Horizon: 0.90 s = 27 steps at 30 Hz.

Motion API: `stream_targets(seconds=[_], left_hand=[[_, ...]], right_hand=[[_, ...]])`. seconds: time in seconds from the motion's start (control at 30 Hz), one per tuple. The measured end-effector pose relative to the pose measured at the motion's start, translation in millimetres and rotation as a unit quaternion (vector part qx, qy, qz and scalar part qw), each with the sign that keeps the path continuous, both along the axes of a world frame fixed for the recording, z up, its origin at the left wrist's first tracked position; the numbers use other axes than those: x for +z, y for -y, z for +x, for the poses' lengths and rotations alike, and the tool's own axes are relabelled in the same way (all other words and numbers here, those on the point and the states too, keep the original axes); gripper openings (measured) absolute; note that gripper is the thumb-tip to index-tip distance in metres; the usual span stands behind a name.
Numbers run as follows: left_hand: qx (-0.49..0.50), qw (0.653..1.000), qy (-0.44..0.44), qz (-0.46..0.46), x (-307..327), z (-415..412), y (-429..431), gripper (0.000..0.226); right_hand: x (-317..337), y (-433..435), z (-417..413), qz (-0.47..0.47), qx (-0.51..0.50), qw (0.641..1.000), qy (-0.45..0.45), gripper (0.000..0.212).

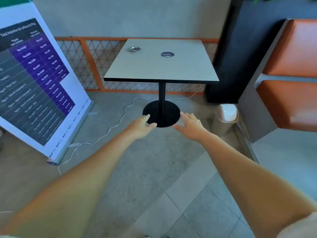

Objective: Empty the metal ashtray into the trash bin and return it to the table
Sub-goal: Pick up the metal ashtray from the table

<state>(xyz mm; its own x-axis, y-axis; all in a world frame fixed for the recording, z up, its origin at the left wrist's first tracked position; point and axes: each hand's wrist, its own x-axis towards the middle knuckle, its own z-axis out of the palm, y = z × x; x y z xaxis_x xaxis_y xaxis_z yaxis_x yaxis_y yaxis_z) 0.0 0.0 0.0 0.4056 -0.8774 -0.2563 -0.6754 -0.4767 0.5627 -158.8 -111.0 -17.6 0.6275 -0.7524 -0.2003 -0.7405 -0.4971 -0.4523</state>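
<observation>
A small round metal ashtray (135, 48) sits near the far left corner of a square pale-topped table (171, 69) on a black pedestal. A beige trash bin (226, 114) with a white swing lid stands on the floor to the right of the table, beside the bench. My left hand (143, 125) and my right hand (190, 125) are stretched out in front of me, fingers apart and holding nothing, well short of the table and below its near edge in the view.
A roll-up banner (34, 79) stands at the left. An orange cushioned bench (289, 93) fills the right. A white cable (106, 133) snakes across the floor near the table's black base (164, 115). A low orange mesh fence (85, 62) runs behind the table. A round dark sticker (167, 54) lies on the tabletop.
</observation>
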Motion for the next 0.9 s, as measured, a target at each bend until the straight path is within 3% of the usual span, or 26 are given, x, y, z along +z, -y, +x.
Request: stream_targets(seconds=[0.2, 0.43, 0.7, 0.9], left_hand=[[0.075, 0.996, -0.016, -0.049, -14, 6, 6, 0.054], [0.13, 0.987, -0.053, -0.08, -16, 61, 38, 0.052], [0.259, 0.926, -0.172, -0.215, -15, 190, 119, 0.034], [0.255, 0.917, -0.183, -0.247, 7, 312, 210, 0.033]], right_hand=[[-4, 2, 15, 0.081, -0.016, 0.992, 0.1, 0.067], [0, 44, 77, 0.096, -0.001, 0.987, 0.132, 0.066], [14, 128, 204, 0.196, -0.084, 0.932, 0.293, 0.056], [29, 214, 312, 0.219, -0.131, 0.904, 0.342, 0.053]])
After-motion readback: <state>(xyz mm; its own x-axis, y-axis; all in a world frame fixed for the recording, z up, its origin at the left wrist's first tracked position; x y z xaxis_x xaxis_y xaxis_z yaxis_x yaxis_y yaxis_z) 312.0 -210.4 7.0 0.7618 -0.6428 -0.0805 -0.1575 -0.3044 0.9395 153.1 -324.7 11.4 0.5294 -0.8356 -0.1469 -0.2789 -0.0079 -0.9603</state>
